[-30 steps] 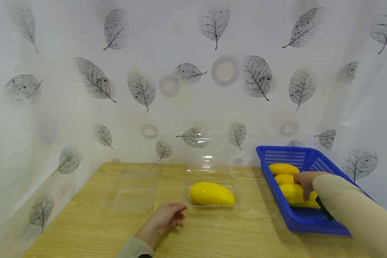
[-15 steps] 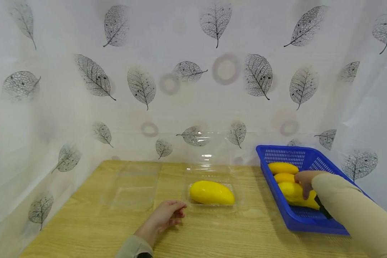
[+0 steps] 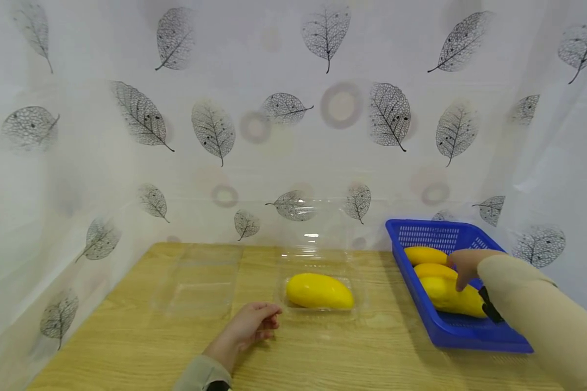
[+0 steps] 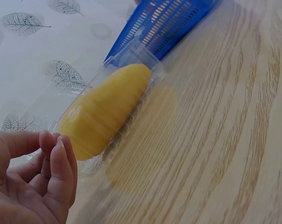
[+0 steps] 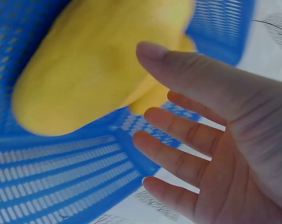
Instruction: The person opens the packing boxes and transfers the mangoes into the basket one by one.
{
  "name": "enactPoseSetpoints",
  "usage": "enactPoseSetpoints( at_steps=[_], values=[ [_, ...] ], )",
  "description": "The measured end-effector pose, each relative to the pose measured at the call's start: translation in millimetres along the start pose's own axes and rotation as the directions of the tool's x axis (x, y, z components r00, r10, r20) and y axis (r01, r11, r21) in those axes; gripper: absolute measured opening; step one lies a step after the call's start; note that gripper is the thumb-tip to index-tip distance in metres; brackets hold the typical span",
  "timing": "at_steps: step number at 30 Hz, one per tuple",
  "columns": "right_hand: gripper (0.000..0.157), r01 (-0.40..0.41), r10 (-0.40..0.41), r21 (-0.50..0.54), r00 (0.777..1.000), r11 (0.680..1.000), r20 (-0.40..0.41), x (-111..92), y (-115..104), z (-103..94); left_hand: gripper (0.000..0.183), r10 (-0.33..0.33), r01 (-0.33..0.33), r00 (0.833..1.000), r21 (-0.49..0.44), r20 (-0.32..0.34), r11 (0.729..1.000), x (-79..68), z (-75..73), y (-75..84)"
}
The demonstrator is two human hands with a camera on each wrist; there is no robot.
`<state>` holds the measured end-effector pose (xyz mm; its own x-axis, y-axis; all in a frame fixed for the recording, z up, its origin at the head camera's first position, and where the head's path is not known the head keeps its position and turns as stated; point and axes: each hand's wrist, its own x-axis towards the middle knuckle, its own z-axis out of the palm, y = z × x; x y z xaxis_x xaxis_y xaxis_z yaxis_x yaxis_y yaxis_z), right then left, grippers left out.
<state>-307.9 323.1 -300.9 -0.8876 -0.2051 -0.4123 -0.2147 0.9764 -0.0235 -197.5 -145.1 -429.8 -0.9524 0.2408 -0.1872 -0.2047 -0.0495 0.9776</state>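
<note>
In the head view my right hand [image 3: 469, 265] is over the blue basket, close above its yellow mangoes. The right wrist view shows this hand [image 5: 215, 140] with thumb and fingers spread, the thumb overlapping the nearest mango [image 5: 99, 70]. Behind that front mango [image 3: 447, 296] lie a middle one [image 3: 432, 270] and a far one [image 3: 424, 255]. My left hand [image 3: 251, 326] stays low by the near left corner of a clear plastic box [image 3: 318, 313], fingers loosely curled and thumb tip near the index. One mango [image 3: 319, 291] lies inside that open-lidded box.
The blue plastic basket [image 3: 474, 342] stands at the table's right side. A second clear plastic box [image 3: 200, 288] sits on the wooden table [image 3: 352, 358] at left. Leaf-printed white sheeting [image 3: 274, 157] rises behind and at both sides.
My right hand has risen slightly and moved back over the basket, so more of the front mango shows. The left hand and the boxed mango have stayed in place.
</note>
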Motion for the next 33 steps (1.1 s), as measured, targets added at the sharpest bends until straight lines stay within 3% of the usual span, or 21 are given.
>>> enactPoseSetpoints(
  at_steps=[9, 12, 14, 18, 21, 24, 28, 33],
  values=[
    [0.059, 0.159, -0.157, 0.028, 0.987, 0.987, -0.041, -7, -44, -27.4, 0.028, -0.003, 0.003, 1.0, -0.01, -0.005, 1.0, -2.2, -1.3, -2.0],
    [0.056, 0.197, -0.196, 0.001, 0.976, 0.98, -0.1, -5, -56, -36.9, 0.028, 0.005, -0.005, 1.0, -0.009, -0.001, 1.0, -1.5, 0.2, -0.4],
    [0.053, 0.222, -0.222, -0.019, 0.959, 0.975, -0.175, -4, -66, -45.2, 0.029, 0.011, -0.011, 1.0, -0.007, 0.0, 1.0, -0.7, 1.4, 0.7],
    [0.044, 0.291, -0.285, -0.029, 0.902, 0.956, -0.326, -2, -92, -61.4, 0.028, 0.003, -0.003, 1.0, -0.017, -0.006, 1.0, -0.1, 2.0, 1.1],
    [0.039, 0.337, -0.325, -0.037, 0.866, 0.941, -0.379, 1, -114, -64.2, 0.028, 0.003, -0.003, 1.0, -0.019, 0.001, 1.0, 0.3, 2.3, 1.9],
    [0.039, 0.39, -0.381, -0.045, 0.857, 0.92, -0.347, 10, -140, -56.9, 0.029, 0.013, -0.013, 1.0, -0.01, -0.003, 1.0, 0.5, 1.2, 3.2],
    [0.037, 0.486, -0.477, -0.03, 0.843, 0.874, -0.249, 22, -175, -39.9, 0.029, 0.018, -0.018, 1.0, -0.003, -0.005, 1.0, 0.6, -0.2, 3.8],
    [0.036, 0.522, -0.525, -0.059, 0.84, 0.851, -0.133, 30, -209, -22.3, 0.028, 0.003, -0.003, 1.0, -0.011, 0.0, 1.0, 0.0, 0.6, 1.3]
  ],
)
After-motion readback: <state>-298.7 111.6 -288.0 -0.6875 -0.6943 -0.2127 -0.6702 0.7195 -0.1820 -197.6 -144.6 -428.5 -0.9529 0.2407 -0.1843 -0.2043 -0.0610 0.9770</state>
